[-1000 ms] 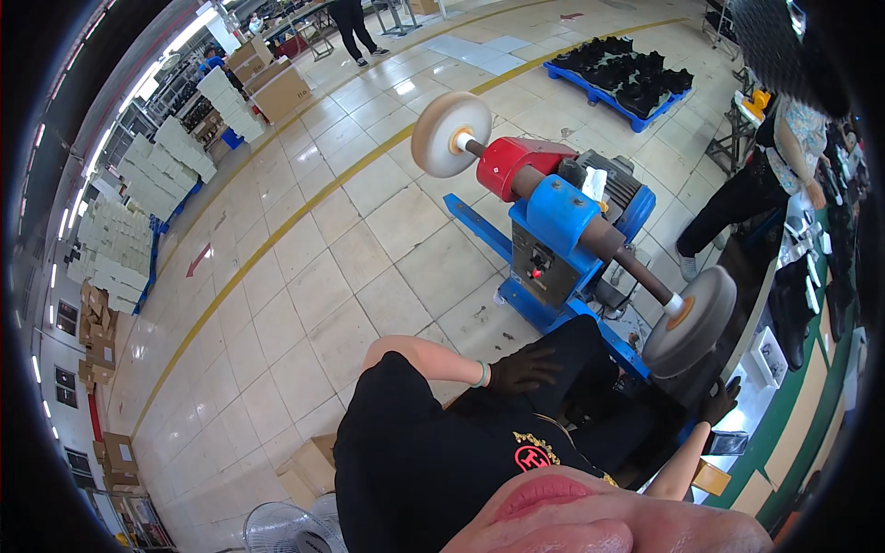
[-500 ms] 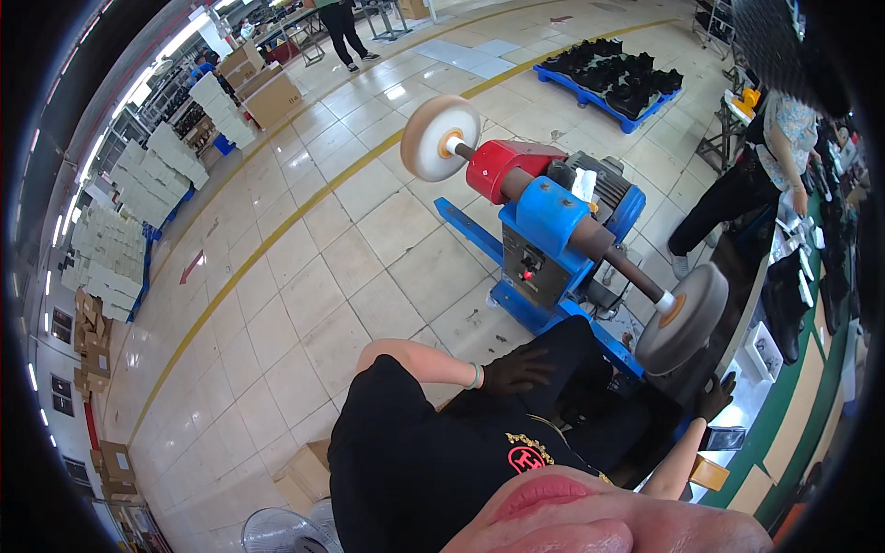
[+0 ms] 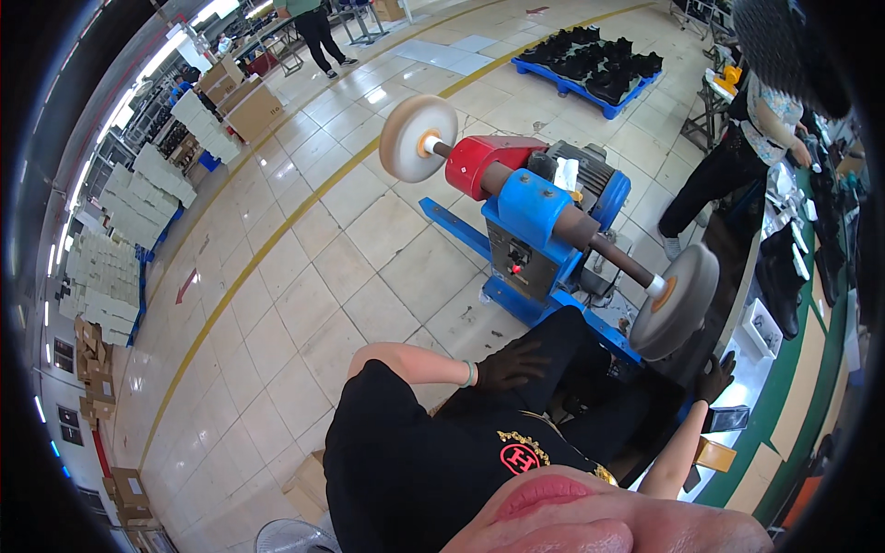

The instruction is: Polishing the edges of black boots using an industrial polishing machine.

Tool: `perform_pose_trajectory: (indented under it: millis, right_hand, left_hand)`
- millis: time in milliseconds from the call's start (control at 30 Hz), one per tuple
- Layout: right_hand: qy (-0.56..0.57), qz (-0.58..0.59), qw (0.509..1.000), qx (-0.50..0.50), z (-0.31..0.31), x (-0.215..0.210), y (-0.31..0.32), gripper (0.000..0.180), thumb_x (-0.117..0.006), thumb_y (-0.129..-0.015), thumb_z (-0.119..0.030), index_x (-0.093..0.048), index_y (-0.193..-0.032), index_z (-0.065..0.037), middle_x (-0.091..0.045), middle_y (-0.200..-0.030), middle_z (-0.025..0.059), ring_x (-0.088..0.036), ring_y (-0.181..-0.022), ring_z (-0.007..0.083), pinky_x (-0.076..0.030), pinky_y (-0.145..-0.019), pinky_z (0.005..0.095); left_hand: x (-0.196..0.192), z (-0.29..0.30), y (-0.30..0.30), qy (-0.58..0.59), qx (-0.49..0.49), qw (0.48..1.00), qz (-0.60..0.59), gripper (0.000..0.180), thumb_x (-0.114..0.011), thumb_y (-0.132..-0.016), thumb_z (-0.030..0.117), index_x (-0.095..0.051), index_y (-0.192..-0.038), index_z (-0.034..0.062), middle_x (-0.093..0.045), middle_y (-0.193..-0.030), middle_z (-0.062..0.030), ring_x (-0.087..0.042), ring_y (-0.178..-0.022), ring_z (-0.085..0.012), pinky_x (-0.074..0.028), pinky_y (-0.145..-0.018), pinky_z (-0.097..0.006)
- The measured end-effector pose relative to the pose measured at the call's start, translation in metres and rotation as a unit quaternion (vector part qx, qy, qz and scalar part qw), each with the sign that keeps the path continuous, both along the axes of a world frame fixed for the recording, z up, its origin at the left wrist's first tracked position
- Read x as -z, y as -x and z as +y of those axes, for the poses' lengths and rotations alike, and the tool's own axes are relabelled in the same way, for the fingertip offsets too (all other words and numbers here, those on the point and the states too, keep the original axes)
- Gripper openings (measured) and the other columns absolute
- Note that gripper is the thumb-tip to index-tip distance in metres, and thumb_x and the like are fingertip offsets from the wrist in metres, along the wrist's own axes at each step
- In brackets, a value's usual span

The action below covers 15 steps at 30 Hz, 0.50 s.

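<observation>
My left hand (image 3: pixel 510 366), in a dark glove, lies flat on my thigh with its fingers spread and holds nothing. My right hand (image 3: pixel 714 379), gloved as well, rests at the near edge of the worktable (image 3: pixel 728 405), fingers apart and nothing in them. Close to it on the table stand a small dark box-like thing (image 3: pixel 726 418) and a white tray (image 3: pixel 761 330) with small items inside. In front of me is a blue and red polishing machine (image 3: pixel 544 207). Its near buffing wheel (image 3: pixel 678 302) is just beyond my right hand; a second buffing wheel (image 3: pixel 418 138) is on the far left end.
Black boots (image 3: pixel 780 281) lie along the table, where another person (image 3: pixel 737 152) stands. A blue pallet (image 3: pixel 590 78) of black footwear sits on the floor behind the machine. White box stacks (image 3: pixel 101 286) line the left; a fan (image 3: pixel 293 536) is at lower left.
The whole view has shifted slightly, so the machine and pallet appear a little farther left. Both my hands keep their places on the thigh and the table edge.
</observation>
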State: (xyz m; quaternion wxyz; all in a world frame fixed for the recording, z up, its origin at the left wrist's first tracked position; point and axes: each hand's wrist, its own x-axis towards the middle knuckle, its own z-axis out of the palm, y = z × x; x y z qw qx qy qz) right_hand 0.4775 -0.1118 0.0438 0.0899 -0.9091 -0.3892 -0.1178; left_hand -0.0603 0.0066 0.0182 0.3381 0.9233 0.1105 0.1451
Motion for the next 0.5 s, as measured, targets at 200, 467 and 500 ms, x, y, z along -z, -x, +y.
perform_pose_trajectory:
  millis: [200, 467, 500]
  right_hand:
    - [0.040, -0.019, 0.999, 0.001, 0.002, -0.010, 0.008, 0.025, -0.063, -0.077, -0.021, -0.069, -0.102, -0.018, -0.032, -0.149, 0.0129, -0.030, -0.137, 0.0337, -0.029, -0.105, 0.0500]
    - [0.033, -0.012, 0.999, 0.009, 0.000, -0.008, 0.005, 0.029, -0.065, -0.074, -0.019, -0.069, -0.102, -0.018, -0.032, -0.150, 0.0127, -0.028, -0.138, 0.0328, -0.026, -0.107, 0.0499]
    - [0.033, -0.010, 0.999, 0.008, 0.001, -0.009, 0.006, 0.029, -0.065, -0.073, -0.018, -0.069, -0.102, -0.018, -0.032, -0.150, 0.0126, -0.028, -0.138, 0.0328, -0.026, -0.107, 0.0498]
  left_hand:
    - [0.000, -0.001, 0.002, -0.006, -0.009, 1.000, 0.014, 0.037, -0.042, -0.093, 0.032, -0.056, -0.123, 0.0157, -0.034, -0.148, -0.0072, -0.016, -0.141, -0.0369, -0.013, -0.112, -0.055]
    - [0.002, -0.001, -0.002, 0.003, -0.008, 1.000, 0.014, 0.036, -0.044, -0.092, 0.030, -0.056, -0.124, 0.0173, -0.034, -0.148, -0.0064, -0.016, -0.141, -0.0371, -0.014, -0.111, -0.057]
    - [0.002, -0.001, -0.001, 0.005, -0.007, 1.000, 0.011, 0.036, -0.044, -0.092, 0.029, -0.056, -0.124, 0.0174, -0.034, -0.149, -0.0062, -0.016, -0.141, -0.0371, -0.014, -0.111, -0.057]
